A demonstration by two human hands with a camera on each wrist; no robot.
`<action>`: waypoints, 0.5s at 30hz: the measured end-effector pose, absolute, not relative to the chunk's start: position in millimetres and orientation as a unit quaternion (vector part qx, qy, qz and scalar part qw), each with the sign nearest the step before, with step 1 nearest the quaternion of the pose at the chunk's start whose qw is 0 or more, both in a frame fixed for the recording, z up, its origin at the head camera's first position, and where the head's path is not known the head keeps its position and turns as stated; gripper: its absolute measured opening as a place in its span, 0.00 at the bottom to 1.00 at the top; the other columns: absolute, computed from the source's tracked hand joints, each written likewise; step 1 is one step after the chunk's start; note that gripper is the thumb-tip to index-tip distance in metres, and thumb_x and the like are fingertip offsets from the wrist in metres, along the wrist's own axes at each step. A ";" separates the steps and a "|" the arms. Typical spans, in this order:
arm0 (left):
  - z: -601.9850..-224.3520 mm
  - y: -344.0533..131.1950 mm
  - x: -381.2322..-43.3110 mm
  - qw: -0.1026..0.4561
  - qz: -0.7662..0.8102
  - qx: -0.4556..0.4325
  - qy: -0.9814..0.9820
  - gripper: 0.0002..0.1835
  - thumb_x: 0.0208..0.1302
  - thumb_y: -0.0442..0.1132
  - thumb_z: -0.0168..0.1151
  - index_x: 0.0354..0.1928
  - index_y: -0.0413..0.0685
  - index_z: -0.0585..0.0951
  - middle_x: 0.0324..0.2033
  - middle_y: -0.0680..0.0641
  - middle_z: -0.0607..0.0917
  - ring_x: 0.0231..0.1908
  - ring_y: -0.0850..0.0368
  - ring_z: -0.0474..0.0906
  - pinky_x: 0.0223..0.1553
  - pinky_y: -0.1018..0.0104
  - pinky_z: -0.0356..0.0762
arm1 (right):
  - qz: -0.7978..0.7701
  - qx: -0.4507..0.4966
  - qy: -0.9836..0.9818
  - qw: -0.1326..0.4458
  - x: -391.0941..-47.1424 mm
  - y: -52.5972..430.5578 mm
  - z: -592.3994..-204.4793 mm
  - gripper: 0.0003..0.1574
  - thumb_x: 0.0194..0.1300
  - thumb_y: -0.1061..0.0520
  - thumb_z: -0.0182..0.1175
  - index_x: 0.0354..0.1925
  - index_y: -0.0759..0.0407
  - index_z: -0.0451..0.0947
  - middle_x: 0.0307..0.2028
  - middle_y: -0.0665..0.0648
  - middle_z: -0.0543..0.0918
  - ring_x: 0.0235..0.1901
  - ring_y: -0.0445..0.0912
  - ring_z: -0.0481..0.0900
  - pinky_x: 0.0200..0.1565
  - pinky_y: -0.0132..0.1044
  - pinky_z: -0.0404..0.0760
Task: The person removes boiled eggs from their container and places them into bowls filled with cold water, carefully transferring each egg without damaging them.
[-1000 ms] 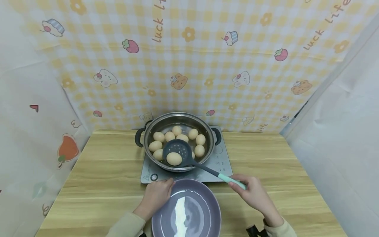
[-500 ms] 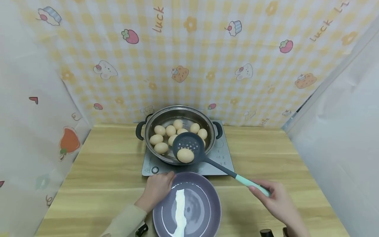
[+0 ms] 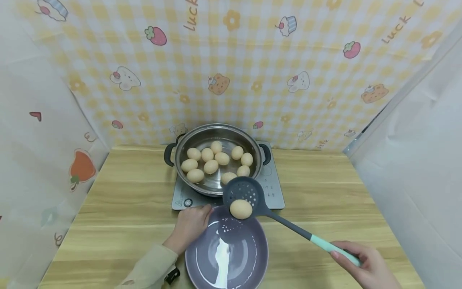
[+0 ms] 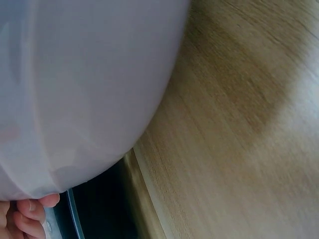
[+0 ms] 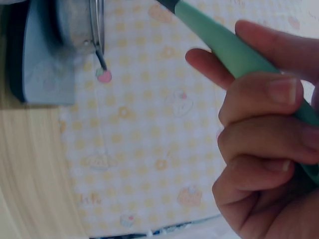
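My right hand [image 3: 366, 265] grips the mint-green handle of a dark grey skimmer [image 3: 290, 226]; in the right wrist view, the fingers [image 5: 259, 102] wrap round that handle [image 5: 234, 52]. One light brown egg [image 3: 241, 209] lies in the skimmer's perforated bowl, which overlaps the far rim of a purple plate [image 3: 249, 257] in the head view. At that plate's far left rim, my left hand [image 3: 189, 224] holds on with curled fingers. The left wrist view shows the plate's pale outer side [image 4: 94, 84], with fingertips [image 4: 32, 211] at its edge.
Behind the plate, a steel pot [image 3: 218, 127] with black handles stands on a grey induction cooktop [image 3: 273, 196]. Several eggs [image 3: 211, 166] sit in the water inside. A yellow checked cloth [image 3: 231, 60] covers the back wall, and the wooden table [image 3: 119, 224] extends to both sides.
The right hand has drawn the skimmer with its egg out from over the pot, towards me and rightward, to the plate's far rim. The left hand stays at the rim.
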State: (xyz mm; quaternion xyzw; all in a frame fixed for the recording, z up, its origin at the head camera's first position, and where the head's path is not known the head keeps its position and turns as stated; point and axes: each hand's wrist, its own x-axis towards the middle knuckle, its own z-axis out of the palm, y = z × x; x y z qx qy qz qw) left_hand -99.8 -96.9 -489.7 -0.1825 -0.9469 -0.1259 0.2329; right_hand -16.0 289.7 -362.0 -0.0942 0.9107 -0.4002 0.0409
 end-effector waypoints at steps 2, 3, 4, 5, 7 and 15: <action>-489.0 -96.9 -100.0 0.231 -0.126 -0.180 -0.948 0.13 0.57 0.43 0.60 0.19 0.50 0.71 0.08 0.54 0.69 0.08 0.57 0.65 0.09 0.68 0.52 | -0.406 -0.084 0.908 0.067 -14.0 294.9 -363.0 0.07 0.60 0.64 0.57 0.38 0.60 0.80 0.16 0.45 0.67 0.14 0.38 0.63 0.18 0.31 0.63; -488.7 -96.9 -99.9 0.232 -0.127 -0.180 -0.948 0.12 0.56 0.43 0.61 0.19 0.50 0.71 0.08 0.54 0.70 0.08 0.57 0.65 0.08 0.67 0.53 | -0.407 -0.079 0.906 0.080 -13.2 297.3 -363.5 0.07 0.61 0.64 0.56 0.38 0.60 0.80 0.15 0.46 0.65 0.13 0.38 0.62 0.17 0.32 0.62; -488.2 -96.9 -99.9 0.233 -0.128 -0.179 -0.947 0.12 0.56 0.43 0.61 0.19 0.50 0.72 0.08 0.54 0.70 0.08 0.57 0.65 0.08 0.67 0.53 | -0.409 -0.072 0.905 0.095 -12.5 299.5 -363.9 0.08 0.62 0.63 0.56 0.39 0.59 0.80 0.14 0.47 0.64 0.13 0.38 0.62 0.17 0.32 0.62; -488.0 -96.9 -99.9 0.234 -0.128 -0.179 -0.947 0.12 0.56 0.43 0.61 0.19 0.50 0.72 0.08 0.54 0.70 0.08 0.57 0.65 0.08 0.67 0.52 | -0.415 -0.070 0.901 0.109 -12.1 301.5 -364.4 0.08 0.62 0.62 0.55 0.39 0.60 0.79 0.14 0.49 0.63 0.13 0.38 0.61 0.16 0.32 0.62; -488.0 -96.9 -100.2 0.238 -0.127 -0.180 -0.946 0.12 0.56 0.43 0.61 0.20 0.50 0.72 0.08 0.54 0.70 0.08 0.57 0.66 0.08 0.67 0.53 | -0.419 -0.084 0.896 0.118 -11.3 304.6 -366.0 0.09 0.62 0.63 0.55 0.40 0.59 0.79 0.13 0.51 0.61 0.11 0.37 0.61 0.14 0.32 0.62; -488.4 -96.7 -99.6 0.237 -0.127 -0.180 -0.946 0.12 0.57 0.43 0.60 0.20 0.49 0.72 0.09 0.53 0.72 0.08 0.55 0.68 0.08 0.66 0.53 | -0.459 -0.201 0.853 0.148 -16.2 307.4 -376.5 0.14 0.61 0.69 0.53 0.42 0.57 0.79 0.15 0.52 0.68 0.13 0.36 0.66 0.15 0.30 0.66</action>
